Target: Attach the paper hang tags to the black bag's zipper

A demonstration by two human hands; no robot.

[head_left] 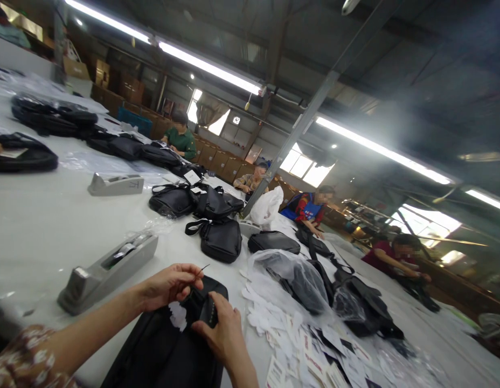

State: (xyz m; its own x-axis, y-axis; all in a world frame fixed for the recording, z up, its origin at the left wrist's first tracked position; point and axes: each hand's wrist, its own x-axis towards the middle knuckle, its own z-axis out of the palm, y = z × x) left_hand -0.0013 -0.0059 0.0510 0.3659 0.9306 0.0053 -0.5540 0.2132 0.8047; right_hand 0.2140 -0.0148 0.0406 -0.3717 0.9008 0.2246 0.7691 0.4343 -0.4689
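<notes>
At the near edge of the table (40,226), our black bag (161,345) lies flat under both hands. Left hand (169,284) pinches a thin black tag loop (202,269) between thumb and fingertips. Right hand (221,330) grips the bag's top buckle, fingers curled on it. Tape dispenser (106,269) sits just left; paper tags (290,345) are scattered to the right.
</notes>
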